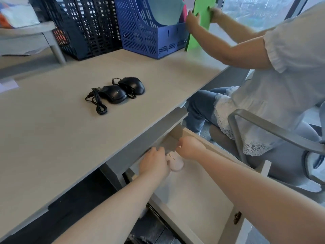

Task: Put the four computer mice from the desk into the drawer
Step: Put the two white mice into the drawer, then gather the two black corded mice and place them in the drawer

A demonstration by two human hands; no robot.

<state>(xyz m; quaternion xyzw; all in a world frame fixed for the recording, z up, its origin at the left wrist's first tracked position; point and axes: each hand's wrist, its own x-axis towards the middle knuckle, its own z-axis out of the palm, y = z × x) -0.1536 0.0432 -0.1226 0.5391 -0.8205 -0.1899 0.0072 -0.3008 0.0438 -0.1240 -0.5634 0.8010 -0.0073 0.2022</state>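
Two black wired mice lie side by side on the desk point(52, 138): one point(114, 93) with its coiled cable in front of it, the other point(132, 84) just behind and to its right. The drawer point(197, 205) under the desk edge stands pulled out. Both my hands are inside its far end. A pale pink mouse point(176, 163) rests on the drawer floor between them. My left hand point(154, 163) touches its left side and my right hand point(190, 147) hovers at its far side, fingers curled. Whether either hand grips it is unclear.
A second person sits at the right on a grey chair point(249, 124), handling a green folder point(202, 20) beside a blue file rack point(149, 32). Black mesh racks point(84, 27) stand behind. A small shelf leg point(56, 48) is at the back left.
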